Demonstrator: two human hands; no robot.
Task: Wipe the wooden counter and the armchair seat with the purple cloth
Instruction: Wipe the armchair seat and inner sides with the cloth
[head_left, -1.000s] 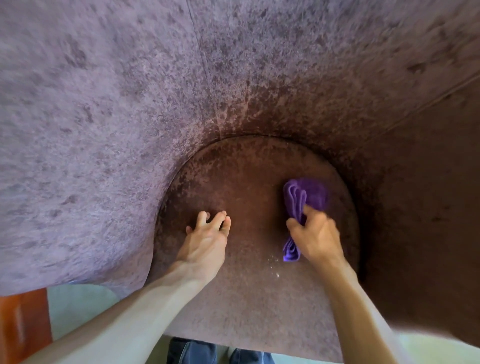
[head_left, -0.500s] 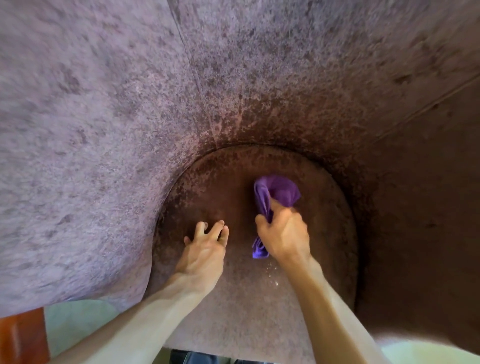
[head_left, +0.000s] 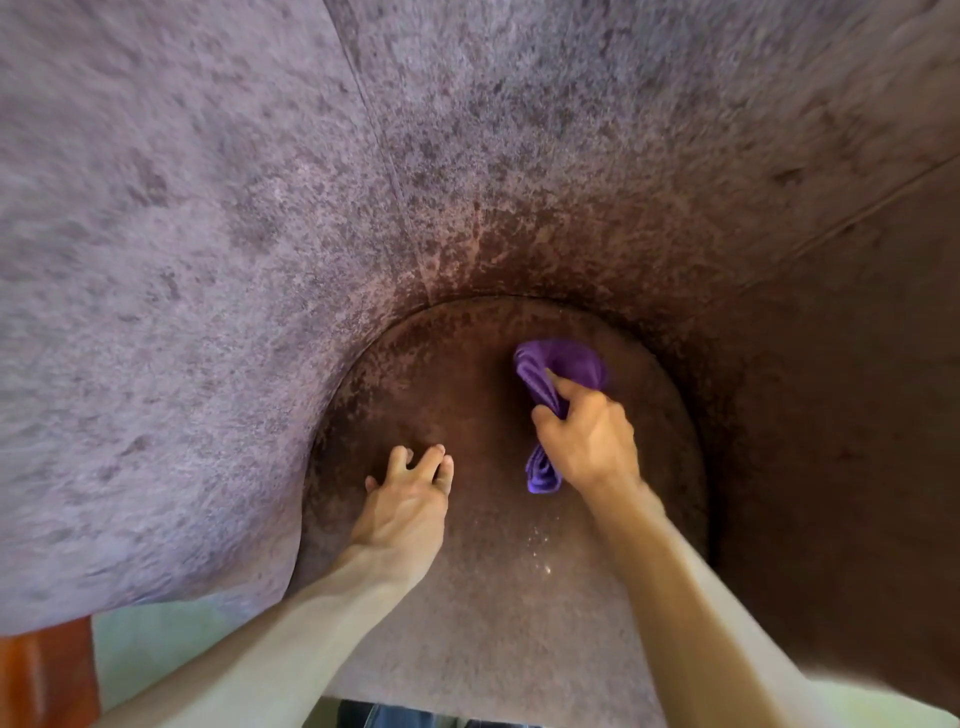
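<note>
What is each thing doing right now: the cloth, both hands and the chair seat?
armchair seat: dotted with pale specks.
purple cloth: bunched up, touching the seat.
right hand: grips the purple cloth.
left hand: fingers spread, rests on the seat, holds nothing.

— Where is the cloth (head_left: 566, 364)?
— On the seat (head_left: 493, 613), toward the back and right of the middle. The right hand (head_left: 592, 447) grips it from the near side.
— And the left hand (head_left: 405, 509)?
— Resting on the seat left of the cloth, apart from it, near the chair's left side (head_left: 156, 364). The chair back (head_left: 545, 156) rises behind both.
— Outside the chair?
— A wooden piece (head_left: 41, 675) at the near left, with the floor (head_left: 156, 644) between it and the seat.
</note>
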